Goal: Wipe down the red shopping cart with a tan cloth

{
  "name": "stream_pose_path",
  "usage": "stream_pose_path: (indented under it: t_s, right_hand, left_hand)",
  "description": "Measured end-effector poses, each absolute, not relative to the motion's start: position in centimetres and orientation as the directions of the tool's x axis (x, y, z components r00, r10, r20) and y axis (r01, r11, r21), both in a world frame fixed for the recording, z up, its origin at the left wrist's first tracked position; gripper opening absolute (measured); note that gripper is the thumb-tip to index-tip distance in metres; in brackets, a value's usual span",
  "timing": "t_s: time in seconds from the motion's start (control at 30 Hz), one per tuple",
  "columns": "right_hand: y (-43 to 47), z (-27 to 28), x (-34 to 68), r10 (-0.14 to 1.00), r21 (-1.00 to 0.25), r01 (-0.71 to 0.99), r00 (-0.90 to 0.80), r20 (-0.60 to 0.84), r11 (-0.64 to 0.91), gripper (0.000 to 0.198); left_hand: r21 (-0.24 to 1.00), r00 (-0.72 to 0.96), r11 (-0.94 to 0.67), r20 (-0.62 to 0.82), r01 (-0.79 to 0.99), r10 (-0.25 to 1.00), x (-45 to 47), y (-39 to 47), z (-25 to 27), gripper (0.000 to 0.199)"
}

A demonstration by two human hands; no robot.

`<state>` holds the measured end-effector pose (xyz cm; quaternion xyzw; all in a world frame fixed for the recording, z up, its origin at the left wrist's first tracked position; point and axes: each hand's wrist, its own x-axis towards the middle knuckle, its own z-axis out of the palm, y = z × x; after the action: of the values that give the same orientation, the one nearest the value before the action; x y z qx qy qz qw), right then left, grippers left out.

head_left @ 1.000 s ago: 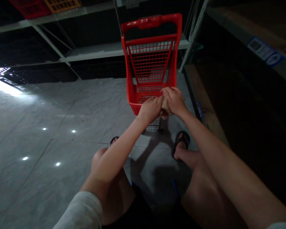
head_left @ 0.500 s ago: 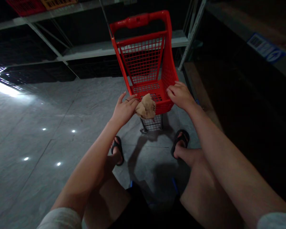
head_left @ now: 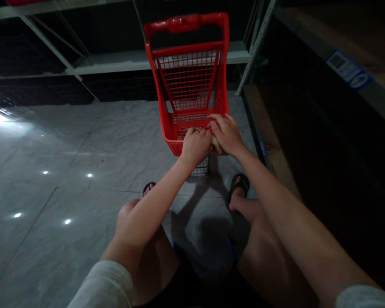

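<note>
A red plastic shopping cart [head_left: 192, 115] stands in front of me, its low front rim nearest my body. Over that rim my two hands meet, right of its middle. A crumpled tan cloth [head_left: 216, 145] shows in the gap between them, mostly covered. My left hand [head_left: 197, 145] has its fingers bent around the cloth's left side, knuckles up. From the right, my right hand [head_left: 226, 134] closes over the cloth with curled fingers. The fingertips of both hands are partly hidden.
White metal shelving [head_left: 115, 64] with dark crates runs behind the cart. A shelf edge with a blue and white label [head_left: 349, 70] borders the right side. My feet in black sandals [head_left: 239, 188] are on the grey tiled floor [head_left: 51, 149].
My left hand has slid right along the rim, taking the cloth with it. My right hand has come left from the cart's side and now covers part of the cloth.
</note>
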<state>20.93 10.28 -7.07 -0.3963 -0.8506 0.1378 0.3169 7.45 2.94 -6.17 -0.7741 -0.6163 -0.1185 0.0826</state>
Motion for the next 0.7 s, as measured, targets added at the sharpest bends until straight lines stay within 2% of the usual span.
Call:
stream_pose_path:
  t_s: [0.17,0.27,0.33,0.4,0.47,0.53,0.7]
  right_hand:
    - [6.6,-7.1,22.5,0.668,-0.389,0.543,-0.624,0.407,0.744,0.039]
    - [7.1,-7.3,24.1,0.63,-0.336,0.532,-0.656,0.416,0.777,0.03]
    - [8.4,-7.3,25.6,0.676,-0.337,0.592,-0.572,0.465,0.732,0.028]
    - [9.7,-7.2,27.2,0.748,-0.367,0.689,-0.395,0.534,0.626,0.029]
    - [10.5,-7.0,28.3,0.793,-0.427,0.755,-0.196,0.577,0.498,0.031]
    - [10.2,-7.2,28.0,0.815,-0.492,0.761,-0.082,0.574,0.423,0.034]
    - [5.1,-9.2,21.9,0.856,-0.606,0.657,-0.12,0.503,0.448,0.032]
  left_hand:
    - [0.069,0.062,-0.084,0.271,0.994,0.961,3.1,2.1,-4.8,0.026]
    - [0.064,0.15,-0.177,0.304,0.982,0.941,-1.5,1.0,-3.8,0.032]
    - [0.076,0.248,-0.278,0.277,0.957,0.928,-4.0,0.2,-3.5,0.035]
    - [0.098,0.312,-0.345,0.25,0.934,0.917,-5.6,-0.4,-3.5,0.038]
    - [0.096,0.337,-0.37,0.254,0.924,0.907,-6.2,-0.7,-3.9,0.04]
    - [0.064,0.356,-0.386,0.268,0.92,0.895,-6.3,-0.9,-4.3,0.042]
    - [0.02,0.377,-0.398,0.283,0.917,0.882,-6.3,-0.8,-5.2,0.046]
